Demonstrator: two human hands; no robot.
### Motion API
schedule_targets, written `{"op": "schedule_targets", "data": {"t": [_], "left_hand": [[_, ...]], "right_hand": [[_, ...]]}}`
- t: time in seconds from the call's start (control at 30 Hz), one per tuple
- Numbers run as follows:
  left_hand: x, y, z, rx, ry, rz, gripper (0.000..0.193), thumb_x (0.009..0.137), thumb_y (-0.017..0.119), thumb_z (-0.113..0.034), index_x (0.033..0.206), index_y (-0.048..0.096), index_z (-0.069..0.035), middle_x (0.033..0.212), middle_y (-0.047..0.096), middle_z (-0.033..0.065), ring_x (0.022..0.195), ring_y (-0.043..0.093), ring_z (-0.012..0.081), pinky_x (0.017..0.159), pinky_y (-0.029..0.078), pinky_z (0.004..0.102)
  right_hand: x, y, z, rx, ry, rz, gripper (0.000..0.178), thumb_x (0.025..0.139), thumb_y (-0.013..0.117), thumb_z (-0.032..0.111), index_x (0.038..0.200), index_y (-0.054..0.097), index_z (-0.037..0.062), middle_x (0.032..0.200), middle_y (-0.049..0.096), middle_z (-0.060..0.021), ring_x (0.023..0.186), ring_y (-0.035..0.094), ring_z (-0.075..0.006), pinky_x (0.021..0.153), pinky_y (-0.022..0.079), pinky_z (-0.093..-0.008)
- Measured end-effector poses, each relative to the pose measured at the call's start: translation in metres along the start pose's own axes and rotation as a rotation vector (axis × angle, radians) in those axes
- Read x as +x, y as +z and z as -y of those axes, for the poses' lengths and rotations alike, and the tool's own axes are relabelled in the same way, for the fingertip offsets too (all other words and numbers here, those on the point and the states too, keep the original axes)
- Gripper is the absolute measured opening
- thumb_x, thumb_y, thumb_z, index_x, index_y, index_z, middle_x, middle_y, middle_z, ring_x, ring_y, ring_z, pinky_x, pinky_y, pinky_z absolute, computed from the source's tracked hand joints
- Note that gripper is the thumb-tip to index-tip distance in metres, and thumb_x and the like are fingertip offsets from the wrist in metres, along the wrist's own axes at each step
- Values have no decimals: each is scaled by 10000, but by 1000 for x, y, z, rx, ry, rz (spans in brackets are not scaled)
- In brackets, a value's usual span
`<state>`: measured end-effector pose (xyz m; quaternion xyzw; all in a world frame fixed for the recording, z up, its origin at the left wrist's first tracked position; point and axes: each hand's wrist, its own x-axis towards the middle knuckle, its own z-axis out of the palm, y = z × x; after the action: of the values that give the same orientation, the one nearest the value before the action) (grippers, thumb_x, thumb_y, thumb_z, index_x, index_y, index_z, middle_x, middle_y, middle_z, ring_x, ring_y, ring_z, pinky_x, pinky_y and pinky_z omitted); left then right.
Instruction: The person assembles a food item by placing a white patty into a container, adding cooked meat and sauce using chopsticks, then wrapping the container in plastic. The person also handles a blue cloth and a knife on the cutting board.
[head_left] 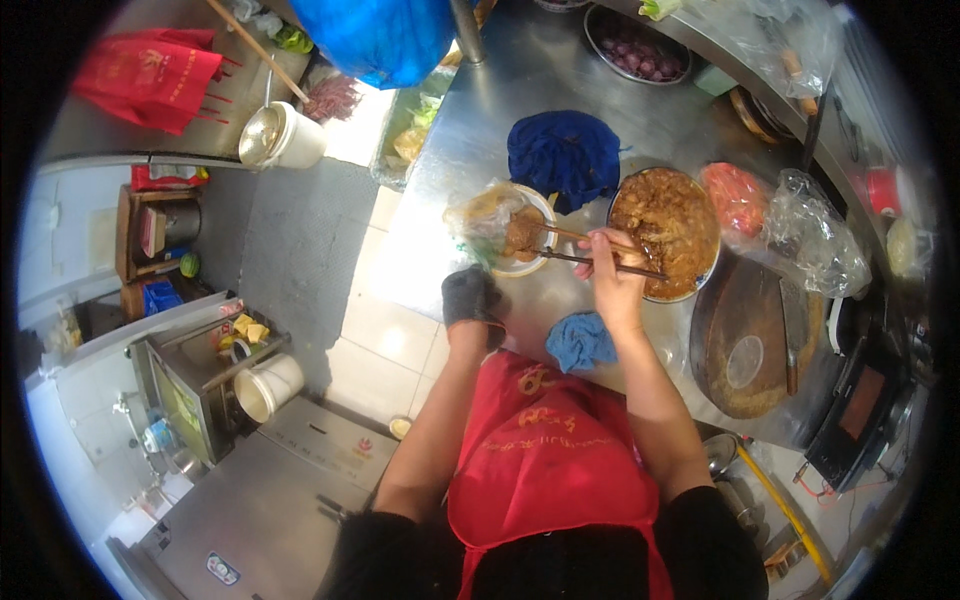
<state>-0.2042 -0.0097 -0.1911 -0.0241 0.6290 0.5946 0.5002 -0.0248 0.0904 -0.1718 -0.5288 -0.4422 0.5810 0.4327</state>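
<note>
My right hand (pixel 612 272) grips a pair of long chopsticks (pixel 580 248) whose tips hold a piece of brown meat (pixel 521 234) over a white bowl (pixel 532 262) lined with a clear plastic bag (pixel 478 214). A black glove covers my left hand (pixel 470 296), which rests at the counter's edge just below the bowl and bag. To the right of the bowl stands a big metal basin of brown stewed meat (pixel 668 226).
A dark blue cloth (pixel 563 155) lies behind the bowl, a lighter blue rag (pixel 580 340) near my apron. A round wooden chopping board (pixel 752 340) with a cleaver (pixel 794 325) is at right. Plastic bags (pixel 815 235) crowd the counter's far right. White buckets (pixel 268 385) stand on the floor at left.
</note>
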Motion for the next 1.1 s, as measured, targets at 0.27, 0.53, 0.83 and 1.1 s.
{"op": "schedule_targets", "data": {"t": [0.27, 0.53, 0.83, 1.1], "left_hand": [[15, -10, 18, 141, -23, 55, 205, 948, 579, -153, 768, 644, -79, 678, 594, 43, 575, 558, 171, 523, 450, 326], [60, -54, 66, 412, 201, 303, 134, 848, 580, -195, 784, 685, -143, 769, 679, 62, 769, 654, 233, 691, 483, 380], [12, -8, 33, -113, -1, 142, 195, 1016, 627, -247, 918, 639, -78, 774, 644, 51, 652, 611, 176, 567, 506, 334], [12, -9, 31, -4, 16, 104, 207, 1011, 637, -267, 948, 648, -71, 801, 657, 71, 703, 628, 203, 621, 525, 347]], "right_hand": [[8, -1, 5, 95, 33, -148, 291, 1058, 575, 211, 1012, 614, -73, 816, 708, -155, 566, 679, -193, 540, 547, -292], [-9, -43, 39, 78, 29, -125, 287, 1082, 531, 232, 1040, 617, -39, 866, 714, -145, 560, 647, -160, 528, 514, -274], [-4, -7, 18, 14, -78, -24, 305, 1091, 512, 263, 1080, 601, -28, 925, 708, -129, 571, 643, -129, 537, 521, -253], [13, 7, 11, 100, 52, -106, 305, 1086, 524, 259, 1030, 593, -33, 890, 690, -133, 571, 663, -148, 518, 532, -262]]}}
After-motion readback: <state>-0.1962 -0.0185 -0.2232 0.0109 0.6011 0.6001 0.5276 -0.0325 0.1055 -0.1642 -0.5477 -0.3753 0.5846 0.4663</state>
